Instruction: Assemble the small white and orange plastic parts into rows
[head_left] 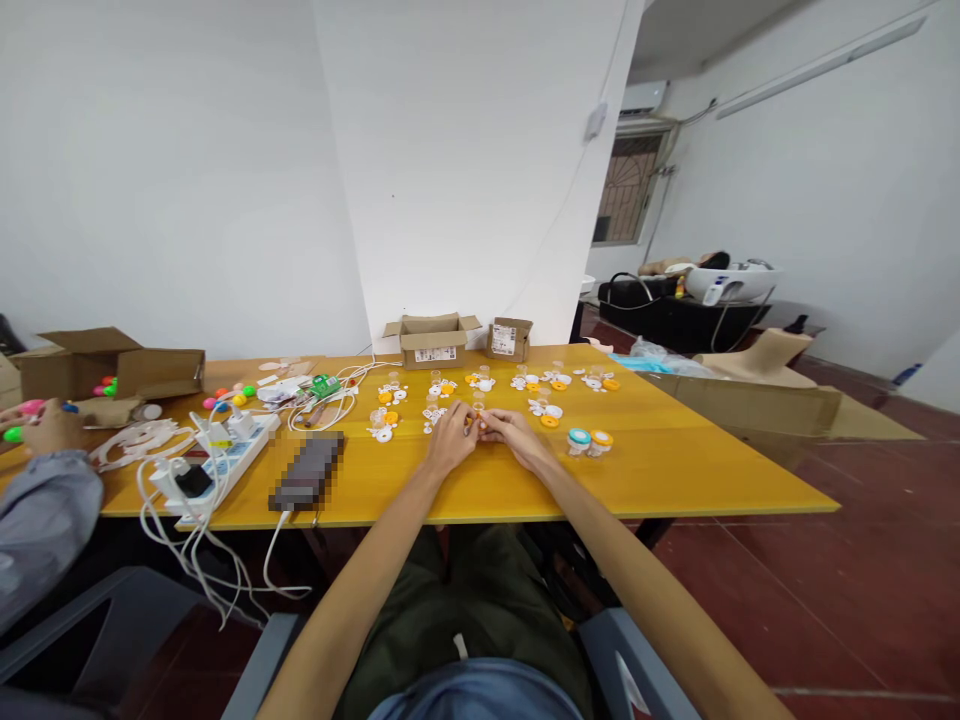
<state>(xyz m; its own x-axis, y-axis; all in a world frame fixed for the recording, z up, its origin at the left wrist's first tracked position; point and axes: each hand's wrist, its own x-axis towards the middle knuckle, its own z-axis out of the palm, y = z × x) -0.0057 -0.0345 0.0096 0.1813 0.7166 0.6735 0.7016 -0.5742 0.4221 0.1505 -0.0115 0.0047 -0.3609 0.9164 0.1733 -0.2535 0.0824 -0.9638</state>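
Observation:
My left hand and my right hand meet over the yellow table, fingertips pinched together around something small that I cannot make out. A bit of orange shows between the fingers. Just beyond them stands a clear plastic cup. Around my hands lie several groups of small parts: white discs, orange rings and clear cups. To the right of my right hand, two clear jars stand side by side, one with a teal-rimmed lid, the other with an orange-rimmed lid.
Two cardboard boxes stand against the wall. Left of me lie a power strip with tangled white cables, a dark blurred device and colourful balls. At far left, another person's hand holds something near an open box.

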